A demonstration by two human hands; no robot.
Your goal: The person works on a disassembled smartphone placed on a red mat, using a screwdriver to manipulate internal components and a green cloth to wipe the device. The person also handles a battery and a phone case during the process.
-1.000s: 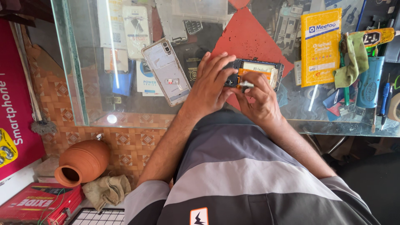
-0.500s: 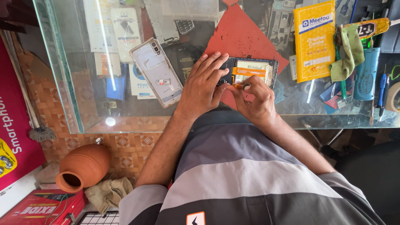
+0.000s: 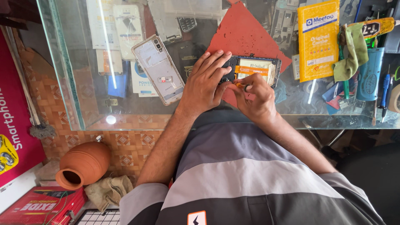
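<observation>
Hands meet over an opened phone (image 3: 254, 70) that lies on the red mat (image 3: 246, 33) on your glass counter (image 3: 83, 104). Your left hand (image 3: 206, 81) lies flat on the left end of the phone, the fingers spread and pressing it down, not curled around it. Your right hand (image 3: 254, 98) is just below the phone, with thumb and first finger pinched together on something small at its lower edge; I cannot tell what it is. Inside the phone you see an orange flat cable (image 3: 250, 69) across the middle. A separate back cover (image 3: 158, 68) lies to the left, well apart from your hands. A yellow packet (image 3: 318, 39) and a green cloth (image 3: 354, 52) lie to the right. A clay pot (image 3: 83, 164) lies on the floor below.
</observation>
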